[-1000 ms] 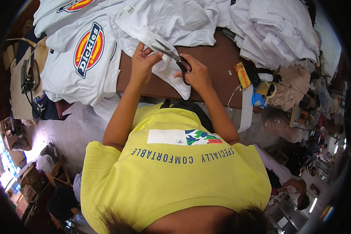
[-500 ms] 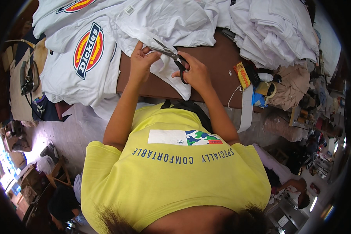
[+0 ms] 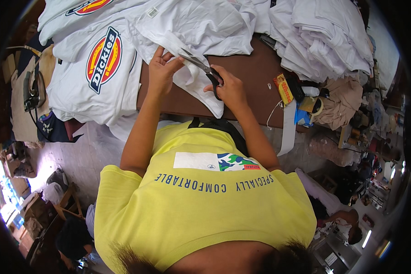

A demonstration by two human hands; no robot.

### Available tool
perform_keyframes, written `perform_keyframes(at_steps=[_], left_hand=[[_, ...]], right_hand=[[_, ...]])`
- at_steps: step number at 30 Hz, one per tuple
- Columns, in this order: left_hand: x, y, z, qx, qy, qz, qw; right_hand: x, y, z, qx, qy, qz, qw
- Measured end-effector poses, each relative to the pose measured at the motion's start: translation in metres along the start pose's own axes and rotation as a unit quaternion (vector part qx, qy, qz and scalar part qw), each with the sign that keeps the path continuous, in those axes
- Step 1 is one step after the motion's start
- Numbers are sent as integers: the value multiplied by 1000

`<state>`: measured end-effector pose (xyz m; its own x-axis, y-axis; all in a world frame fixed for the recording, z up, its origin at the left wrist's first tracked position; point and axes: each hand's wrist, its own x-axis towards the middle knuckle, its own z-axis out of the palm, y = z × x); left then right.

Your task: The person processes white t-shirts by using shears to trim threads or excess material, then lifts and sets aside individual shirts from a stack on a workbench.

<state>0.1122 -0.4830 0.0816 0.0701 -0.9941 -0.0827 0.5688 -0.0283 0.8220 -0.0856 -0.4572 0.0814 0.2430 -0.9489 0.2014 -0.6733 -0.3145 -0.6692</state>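
Note:
My right hand point(image 3: 230, 89) grips a pair of scissors point(image 3: 214, 84) by the black handles, with the metal blades slanting up and left. The blades lie against a white T-shirt point(image 3: 192, 27) bunched on the table in front of me. My left hand point(image 3: 161, 73) is just left of the blade tips, its thumb and fingers closed on the edge of the shirt. A narrow part of the shirt point(image 3: 201, 93) runs down between my hands to the table's near edge. Whether a thread lies between the blades is too small to tell.
White T-shirts with a round red and yellow print point(image 3: 104, 59) lie at left on the brown table point(image 3: 255, 68). A tall pile of white garments point(image 3: 324, 36) stands at right. Near it are a yellow box point(image 3: 284, 89), a tape roll point(image 3: 317, 107) and beige cloth point(image 3: 342, 102).
The scissors have shifted slightly right and down, and their blades look closer together. My left hand has moved a little left and down.

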Motion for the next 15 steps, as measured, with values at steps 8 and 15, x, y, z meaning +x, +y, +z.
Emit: perform_keyframes(at_steps=[8, 15], left_hand=[[-2, -6, 2, 9, -11, -1, 1000], [2, -5, 1, -27, 18, -10, 999]], right_hand=[[11, -9, -3, -29, -7, -7, 1000], [-1, 6, 7, 26, 30, 5, 999]])
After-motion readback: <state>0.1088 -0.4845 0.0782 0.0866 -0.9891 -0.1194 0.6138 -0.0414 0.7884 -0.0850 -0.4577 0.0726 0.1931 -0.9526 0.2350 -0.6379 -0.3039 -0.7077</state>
